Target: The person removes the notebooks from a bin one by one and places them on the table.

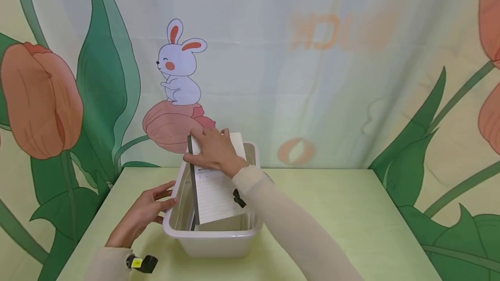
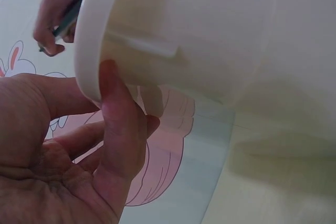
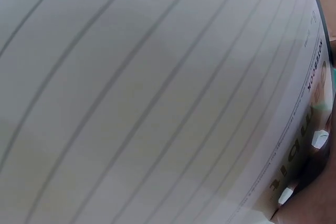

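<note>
A white ruled notebook with a dark edge stands tilted inside a white plastic bin. My right hand grips it near its top, fingers spread over the page and thumb at the dark edge. Its lined page fills the right wrist view, with the printed heading by the fingers. On the bin's left side my left hand holds the rim. Up close in the left wrist view, the left hand has its thumb and fingers about the bin rim. The lower end of the notebook is inside the bin.
The bin stands on a pale green table, near its back edge. Behind hangs a curtain printed with tulips and a rabbit. Black wrist devices sit on the cream sleeves.
</note>
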Motion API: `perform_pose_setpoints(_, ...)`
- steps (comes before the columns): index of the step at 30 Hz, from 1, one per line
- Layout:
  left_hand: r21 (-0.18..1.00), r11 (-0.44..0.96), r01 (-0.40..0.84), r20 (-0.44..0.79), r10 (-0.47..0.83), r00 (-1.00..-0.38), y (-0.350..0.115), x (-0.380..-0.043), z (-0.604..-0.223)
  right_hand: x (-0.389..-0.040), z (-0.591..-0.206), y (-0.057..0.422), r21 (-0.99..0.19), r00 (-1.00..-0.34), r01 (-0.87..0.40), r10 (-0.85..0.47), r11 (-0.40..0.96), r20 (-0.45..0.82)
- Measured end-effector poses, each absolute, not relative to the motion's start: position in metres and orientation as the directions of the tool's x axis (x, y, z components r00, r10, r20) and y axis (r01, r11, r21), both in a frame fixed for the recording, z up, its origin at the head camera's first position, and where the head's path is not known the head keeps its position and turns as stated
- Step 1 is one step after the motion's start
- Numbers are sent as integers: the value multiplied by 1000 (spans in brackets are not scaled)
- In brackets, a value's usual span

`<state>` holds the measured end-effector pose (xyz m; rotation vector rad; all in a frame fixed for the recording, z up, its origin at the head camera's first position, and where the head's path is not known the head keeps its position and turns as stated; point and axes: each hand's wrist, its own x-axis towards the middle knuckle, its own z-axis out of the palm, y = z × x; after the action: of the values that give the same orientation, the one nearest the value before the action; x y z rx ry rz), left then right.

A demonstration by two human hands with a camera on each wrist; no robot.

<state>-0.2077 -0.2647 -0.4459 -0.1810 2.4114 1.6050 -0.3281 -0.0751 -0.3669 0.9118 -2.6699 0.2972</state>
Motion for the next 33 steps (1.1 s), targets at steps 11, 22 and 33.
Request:
perform_pose_setpoints(11,893,394,-218,-251,34,-967,-264,-207,-444,-318,-320,-62,-31,-691,-654,-579,756,432)
perform_pose_setpoints(22,897,380,-227,-262,44,-964,-264,-204,-445,-318,-299,-9,-71,-674,-631,-500,773,544)
perform_pose_setpoints(33,903,364,-228,-264,50,-963,-264,-205,-446,-327,-309,54,-105,-685,-586,-422,804,593)
